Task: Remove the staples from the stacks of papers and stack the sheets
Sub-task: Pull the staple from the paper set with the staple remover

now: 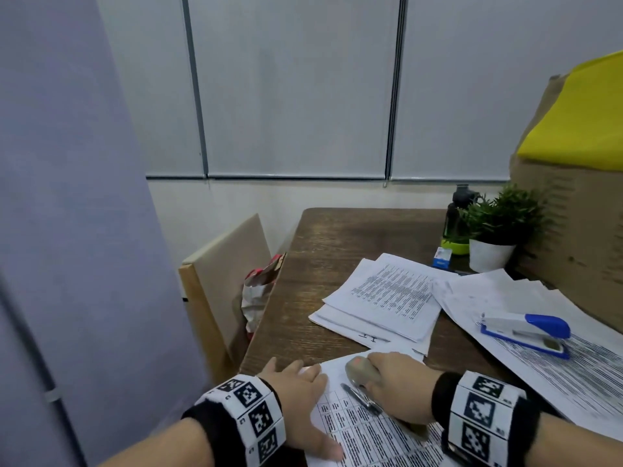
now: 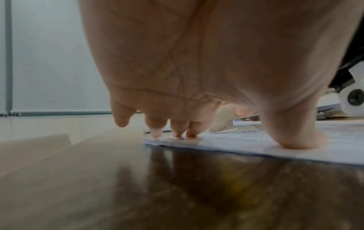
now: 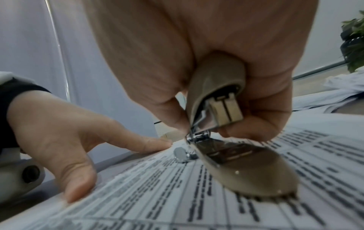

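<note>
A stack of printed sheets [image 1: 371,436] lies at the near edge of the wooden table [image 1: 320,257]. My left hand [image 1: 296,385] lies flat on the stack's left corner, fingertips [image 2: 177,133] and thumb pressing the paper [image 2: 295,155] down. My right hand [image 1: 394,382] grips a beige staple remover [image 1: 359,369] over the stack's top edge. In the right wrist view the staple remover [image 3: 216,93] has its metal jaw down on the printed sheets [image 3: 157,194], near the left hand [image 3: 59,132]. No staple is visible.
Another paper stack [image 1: 381,298] lies mid-table. A blue-and-white stapler [image 1: 526,332] rests on sheets [image 1: 539,375] at the right. A potted plant [image 1: 495,230], a bottle [image 1: 455,217] and a cardboard box [image 1: 580,214] stand at the back right. A chair [image 1: 222,281] is to the left.
</note>
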The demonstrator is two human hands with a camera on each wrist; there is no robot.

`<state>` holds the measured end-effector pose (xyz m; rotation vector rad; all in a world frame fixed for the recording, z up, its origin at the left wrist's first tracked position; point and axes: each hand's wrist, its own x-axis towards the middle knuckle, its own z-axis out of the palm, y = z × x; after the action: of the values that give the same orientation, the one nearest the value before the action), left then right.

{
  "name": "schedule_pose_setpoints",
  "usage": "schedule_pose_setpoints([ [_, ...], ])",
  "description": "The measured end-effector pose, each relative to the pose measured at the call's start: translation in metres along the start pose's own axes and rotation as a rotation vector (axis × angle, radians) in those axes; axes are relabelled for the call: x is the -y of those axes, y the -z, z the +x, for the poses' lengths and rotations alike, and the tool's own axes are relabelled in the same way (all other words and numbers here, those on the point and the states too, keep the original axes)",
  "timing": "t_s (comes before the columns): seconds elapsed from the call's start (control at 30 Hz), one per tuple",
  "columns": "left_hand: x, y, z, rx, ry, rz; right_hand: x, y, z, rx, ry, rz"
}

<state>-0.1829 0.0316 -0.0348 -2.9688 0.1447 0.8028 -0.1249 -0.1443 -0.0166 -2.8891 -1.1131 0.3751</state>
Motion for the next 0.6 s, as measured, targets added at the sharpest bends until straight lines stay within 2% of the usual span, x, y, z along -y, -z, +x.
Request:
schedule_pose_setpoints([
  [0.27, -0.001, 0.008, 0.005, 0.025, -0.054, 0.109, 0.003, 0.003, 0.011, 0.033, -0.029, 0.046],
  [0.47, 0.000, -0.004, 0.016, -0.128, -0.031, 0.144, 0.012, -0.004, 0.038, 0.000, -0.071, 0.025],
  [0.6, 0.004, 0.001, 0.018, -0.012, -0.056, 0.163, 0.012, 0.003, 0.057, -0.065, -0.091, 0.037],
])
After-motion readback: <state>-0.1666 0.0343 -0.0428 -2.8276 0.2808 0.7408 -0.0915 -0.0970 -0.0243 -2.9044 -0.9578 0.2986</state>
